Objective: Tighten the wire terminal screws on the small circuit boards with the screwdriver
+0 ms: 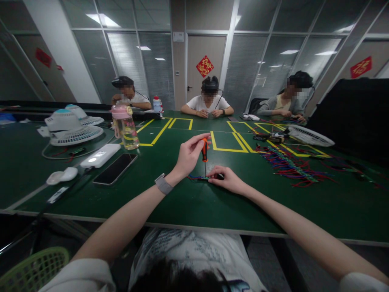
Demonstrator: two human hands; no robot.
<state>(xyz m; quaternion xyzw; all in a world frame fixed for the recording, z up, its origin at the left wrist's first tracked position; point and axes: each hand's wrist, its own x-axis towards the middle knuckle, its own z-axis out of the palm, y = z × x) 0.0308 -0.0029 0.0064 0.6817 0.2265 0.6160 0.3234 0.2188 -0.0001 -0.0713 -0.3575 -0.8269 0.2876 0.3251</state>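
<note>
My left hand [190, 155] is closed around the orange and black handle of a screwdriver [204, 152], which stands upright with its shaft pointing down. The tip meets a small green circuit board [203, 178] lying on the green table, with thin coloured wires running off to its left. From the right, my right hand [227, 179] pinches the board's edge between thumb and fingers. A dark part shows under those fingers, too small to name.
To the left lie a phone [115, 168], a white power bank [101, 155], an earbud case [62, 175], a drink bottle [125, 126] and white fans [71, 132]. Wired circuit boards [291, 164] and a fan grille [311, 135] lie right. Three people sit opposite.
</note>
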